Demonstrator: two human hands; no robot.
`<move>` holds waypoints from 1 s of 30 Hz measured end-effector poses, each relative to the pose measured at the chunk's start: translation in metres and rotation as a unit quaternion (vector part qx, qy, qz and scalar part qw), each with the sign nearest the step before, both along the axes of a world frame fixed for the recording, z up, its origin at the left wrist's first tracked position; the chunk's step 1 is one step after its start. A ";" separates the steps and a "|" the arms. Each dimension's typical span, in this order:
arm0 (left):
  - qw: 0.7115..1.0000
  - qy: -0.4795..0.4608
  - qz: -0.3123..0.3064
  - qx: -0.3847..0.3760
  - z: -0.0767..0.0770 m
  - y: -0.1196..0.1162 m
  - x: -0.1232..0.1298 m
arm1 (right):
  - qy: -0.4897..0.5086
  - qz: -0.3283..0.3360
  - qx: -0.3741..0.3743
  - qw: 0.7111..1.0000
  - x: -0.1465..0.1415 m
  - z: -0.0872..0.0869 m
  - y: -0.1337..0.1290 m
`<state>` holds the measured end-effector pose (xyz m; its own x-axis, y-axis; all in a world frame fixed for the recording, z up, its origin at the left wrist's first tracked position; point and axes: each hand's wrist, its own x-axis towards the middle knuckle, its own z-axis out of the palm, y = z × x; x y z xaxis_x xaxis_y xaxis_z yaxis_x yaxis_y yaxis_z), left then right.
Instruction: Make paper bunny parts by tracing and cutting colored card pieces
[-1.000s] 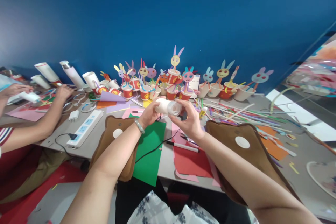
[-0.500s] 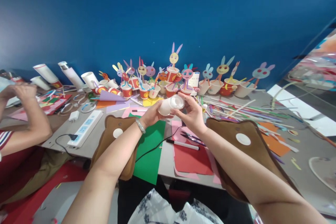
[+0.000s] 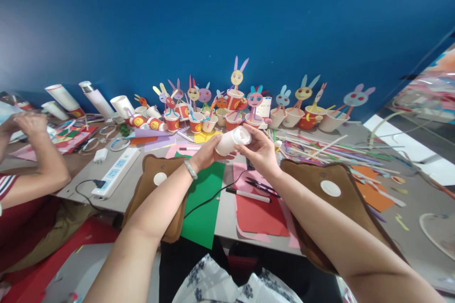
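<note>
Green sheet: [image 3: 202, 213] it lies at the near edge of the bench [image 3: 224, 220], with a black cable [image 3: 209, 200] across it.
Brown pads: one [image 3: 152, 201] just left of the green sheet, the other [image 3: 329, 215] well to its right; each bears a white disc.
Red sheet: [image 3: 261, 215] right of the green sheet, on pink paper [image 3: 240, 175]; a white marker [image 3: 252, 195] crosses its far part.
Left hand: [image 3: 208, 154] above the far end of the green sheet, fingers curled closed around the body of the white container.
Right hand: [image 3: 262, 150] up and to the right of the green sheet, thumb and fingers closed on the container's lidded end.
White container: [image 3: 227, 143] between the hands, above and beyond the green sheet, tilted, its clear lid [image 3: 241, 136] toward the right hand.
Power strip: [image 3: 116, 173] left of the green sheet, beyond the left pad.
Paper strips: [image 3: 327, 149] a loose pile, right of and beyond the green sheet.
Co-worker's hands: [image 3: 32, 125] far left of the green sheet, raised close together.
Paper cups: [image 3: 196, 124] a crowd beyond the green sheet, many bearing rabbit-faced figures [image 3: 237, 77].
Blue wall: [image 3: 213, 19] behind the cups.
</note>
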<state>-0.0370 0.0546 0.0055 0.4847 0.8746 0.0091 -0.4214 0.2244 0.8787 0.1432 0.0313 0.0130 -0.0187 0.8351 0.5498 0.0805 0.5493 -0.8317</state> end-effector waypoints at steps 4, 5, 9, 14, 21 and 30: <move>1.000 0.003 -0.002 0.013 0.001 0.000 -0.001 | 0.009 0.011 -0.002 1.000 0.001 -0.001 0.001; 1.000 0.002 -0.003 0.017 0.001 0.000 -0.001 | 0.013 0.013 -0.004 1.000 0.001 -0.002 0.001; 1.000 -0.007 0.004 0.029 -0.002 0.001 -0.001 | 0.033 0.015 -0.014 0.999 -0.001 -0.001 0.001; 0.997 -0.012 0.073 0.013 -0.002 0.007 -0.002 | 0.076 -0.001 -0.029 0.997 0.001 -0.002 0.004; 0.985 -0.056 0.149 -0.068 0.002 0.019 -0.010 | -0.071 -0.127 -0.109 0.983 0.035 -0.010 0.030; 0.977 0.034 0.198 0.067 -0.001 0.012 -0.013 | -0.499 -0.219 -0.163 0.823 0.030 -0.001 0.074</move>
<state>-0.0499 0.0670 0.0046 0.1124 0.9869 0.1155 -0.3921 -0.0627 0.9178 0.1734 0.1050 0.0117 0.0176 0.9819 0.1886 0.9430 0.0464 -0.3296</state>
